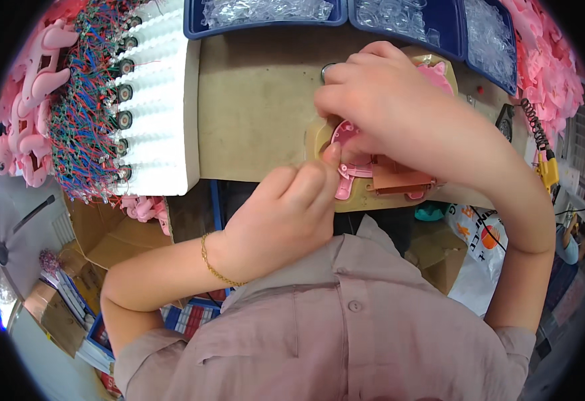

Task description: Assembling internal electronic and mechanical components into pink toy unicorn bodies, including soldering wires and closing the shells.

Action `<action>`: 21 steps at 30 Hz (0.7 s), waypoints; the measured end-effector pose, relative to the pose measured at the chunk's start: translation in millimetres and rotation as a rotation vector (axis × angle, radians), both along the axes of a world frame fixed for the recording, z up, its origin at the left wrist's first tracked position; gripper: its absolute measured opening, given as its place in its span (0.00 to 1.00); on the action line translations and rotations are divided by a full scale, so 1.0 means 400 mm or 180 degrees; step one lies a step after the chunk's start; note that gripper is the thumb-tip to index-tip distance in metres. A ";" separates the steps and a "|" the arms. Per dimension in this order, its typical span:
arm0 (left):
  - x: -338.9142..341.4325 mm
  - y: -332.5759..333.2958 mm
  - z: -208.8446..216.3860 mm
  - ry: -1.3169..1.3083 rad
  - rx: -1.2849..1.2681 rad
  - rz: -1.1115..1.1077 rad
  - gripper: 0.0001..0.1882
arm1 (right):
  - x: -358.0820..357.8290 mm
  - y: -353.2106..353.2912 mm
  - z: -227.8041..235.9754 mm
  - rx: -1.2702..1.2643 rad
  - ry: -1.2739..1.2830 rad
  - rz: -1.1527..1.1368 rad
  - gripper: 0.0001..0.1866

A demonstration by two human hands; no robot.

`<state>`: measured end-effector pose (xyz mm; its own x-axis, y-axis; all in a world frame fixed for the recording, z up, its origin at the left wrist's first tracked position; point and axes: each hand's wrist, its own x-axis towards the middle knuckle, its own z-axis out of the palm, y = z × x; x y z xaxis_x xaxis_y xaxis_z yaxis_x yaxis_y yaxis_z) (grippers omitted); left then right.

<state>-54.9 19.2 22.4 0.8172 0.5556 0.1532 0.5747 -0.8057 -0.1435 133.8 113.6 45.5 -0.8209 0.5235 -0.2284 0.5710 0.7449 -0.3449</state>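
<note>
A pink plastic toy part (347, 179) lies in a tan moulded holder (316, 137) at the table's front edge. My left hand (289, 204) is closed at the left side of this part, thumb and fingertip pinched together; whatever is between them is too small to make out. Over the holder my right hand (372, 93) bends its fingers, its thumb down at the pink part; its grip is hidden. By its fingertips is a small round dark-and-silver piece (328, 71). A brown block (401, 178) sits in the holder beneath my right forearm. Another pink piece (437, 77) shows behind my right wrist.
Blue trays (266, 25) of clear plastic pieces line the back. At left, a white foam rack (165, 100) holds small round speakers (125, 92) with tangled wires. Pink toy bodies (29, 113) lie beyond it. A coiled black cord (534, 123) hangs at the right.
</note>
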 end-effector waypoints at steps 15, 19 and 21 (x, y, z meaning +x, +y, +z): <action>-0.005 -0.026 -0.058 -0.1411 -0.0735 0.0571 0.25 | -0.064 0.000 0.057 -0.0153 -0.1207 0.0191 0.14; 0.005 -0.014 -0.063 -0.1187 -0.0662 0.0521 0.24 | -0.037 0.020 0.026 -0.0384 -0.0855 -0.0091 0.13; 0.008 -0.004 -0.057 -0.1488 -0.0746 0.0535 0.23 | 0.012 0.014 0.025 -0.0612 -0.0579 -0.0206 0.13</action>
<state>-51.8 17.4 -0.3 0.5889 0.7355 0.3350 0.6577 -0.6770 0.3304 138.6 119.1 55.5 -0.7234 0.5064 -0.4693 0.6809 0.6356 -0.3637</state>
